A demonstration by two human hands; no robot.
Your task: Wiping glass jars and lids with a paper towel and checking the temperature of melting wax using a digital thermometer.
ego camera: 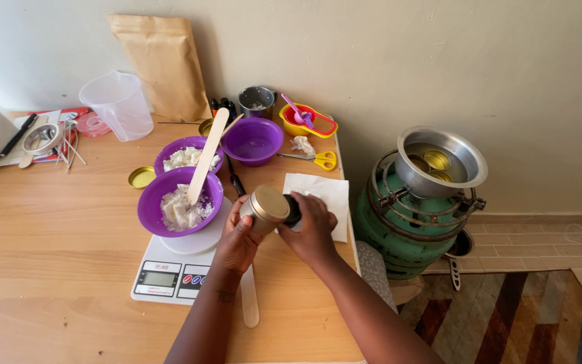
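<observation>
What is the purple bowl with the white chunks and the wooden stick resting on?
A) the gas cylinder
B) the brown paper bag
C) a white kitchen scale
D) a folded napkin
C: the purple bowl sits on the round platform of the white kitchen scale, on the wooden table.
</observation>
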